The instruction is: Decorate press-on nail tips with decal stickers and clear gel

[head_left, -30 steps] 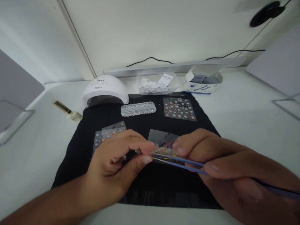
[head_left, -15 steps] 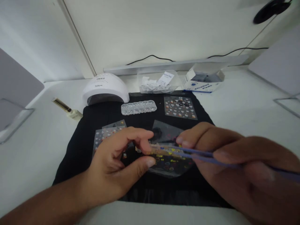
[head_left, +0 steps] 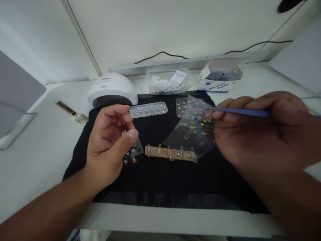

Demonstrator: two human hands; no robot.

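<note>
**Sticker sheet lifted over the nail strip**

Nearest, the right hand (head_left: 260, 134) pinches slim blue tweezers (head_left: 240, 112) and a clear sheet of coloured stickers (head_left: 193, 132), tilted above the wooden strip of clear nail tips (head_left: 170, 153). The left hand (head_left: 107, 144) hovers loosely curled – holding nothing. Beyond, a white dome-shaped nail lamp (head_left: 112, 88).

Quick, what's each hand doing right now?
Left hand: fingers curled, nothing visibly held.
Right hand: closed on blue tweezers and a clear sticker sheet.
</note>
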